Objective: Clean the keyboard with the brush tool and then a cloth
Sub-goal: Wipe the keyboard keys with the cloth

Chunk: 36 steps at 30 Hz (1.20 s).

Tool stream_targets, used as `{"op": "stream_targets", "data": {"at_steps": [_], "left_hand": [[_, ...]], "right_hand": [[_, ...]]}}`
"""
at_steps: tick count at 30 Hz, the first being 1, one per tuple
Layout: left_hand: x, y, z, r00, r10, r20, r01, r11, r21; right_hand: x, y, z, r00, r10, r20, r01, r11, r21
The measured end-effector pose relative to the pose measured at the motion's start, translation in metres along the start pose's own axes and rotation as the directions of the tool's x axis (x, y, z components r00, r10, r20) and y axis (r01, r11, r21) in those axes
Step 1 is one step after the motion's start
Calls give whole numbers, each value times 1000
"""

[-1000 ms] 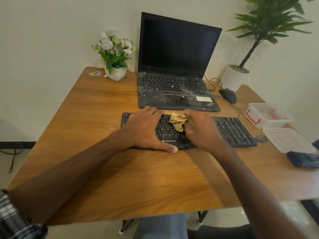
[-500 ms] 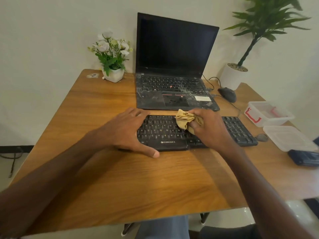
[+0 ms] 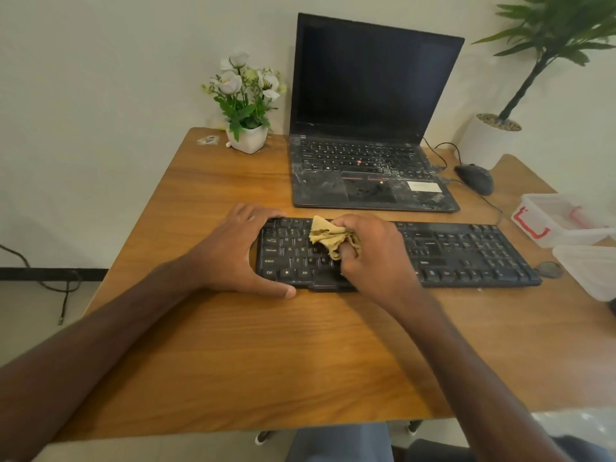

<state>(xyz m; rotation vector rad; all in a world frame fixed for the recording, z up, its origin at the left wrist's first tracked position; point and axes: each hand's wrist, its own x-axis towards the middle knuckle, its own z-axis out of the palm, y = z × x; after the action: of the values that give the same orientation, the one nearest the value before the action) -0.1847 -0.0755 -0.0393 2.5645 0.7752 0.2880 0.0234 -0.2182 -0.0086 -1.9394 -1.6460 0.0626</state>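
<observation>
A black keyboard (image 3: 466, 251) lies across the wooden table in front of the laptop. My right hand (image 3: 373, 251) is closed on a crumpled tan cloth (image 3: 328, 236) and presses it onto the keys left of the middle. My left hand (image 3: 236, 251) clasps the keyboard's left end, fingers over the far corner and thumb along the front edge. No brush tool is in view.
A dusty open laptop (image 3: 366, 168) stands behind the keyboard. A white flower pot (image 3: 248, 140) sits at the back left, a black mouse (image 3: 475, 178) and a potted plant (image 3: 493, 135) at the back right. Clear plastic containers (image 3: 560, 221) stand at the right edge.
My left hand has slid from the keys to the keyboard's left end. My right hand has carried the cloth leftwards over the keys.
</observation>
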Motion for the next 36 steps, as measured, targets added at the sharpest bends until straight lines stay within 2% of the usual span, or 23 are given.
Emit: {"op": "stream_targets", "data": {"at_steps": [5,9,11,14,19,20,23,28,33,36], "left_hand": [[0,0,0,1000,-6,-1,6,1000,2],[3,-1,1,1000,-1,0,1,1000,10],[3,-2,2,1000,3,-8,-3,1000,9],[4,-3,4,1000,12,-23,-12,1000,9],[5,-4,5,999,20,-37,-19,1000,18],[5,-4,5,999,20,-37,-19,1000,16],[6,-5,5,999,21,-27,-20,1000,7],[8,-7,6,999,26,-32,-26,1000,5],[9,-8,7,999,35,-42,-34,999,23],[9,-7,7,998,39,-45,-38,999,22]], "right_hand": [[8,1,-19,991,25,128,-46,985,167],[16,26,-44,988,135,77,-135,991,2],[11,32,-42,981,165,98,-160,985,-63],[4,20,-27,985,130,113,-127,991,-29],[9,-8,4,994,-43,98,45,999,-24],[12,-9,2,990,-51,128,52,999,-1],[21,4,-21,975,16,222,-47,990,136],[20,17,-29,979,113,168,-114,993,0],[15,-10,3,994,-3,112,-1,1000,29],[19,-20,8,996,-4,92,-3,997,72]]}}
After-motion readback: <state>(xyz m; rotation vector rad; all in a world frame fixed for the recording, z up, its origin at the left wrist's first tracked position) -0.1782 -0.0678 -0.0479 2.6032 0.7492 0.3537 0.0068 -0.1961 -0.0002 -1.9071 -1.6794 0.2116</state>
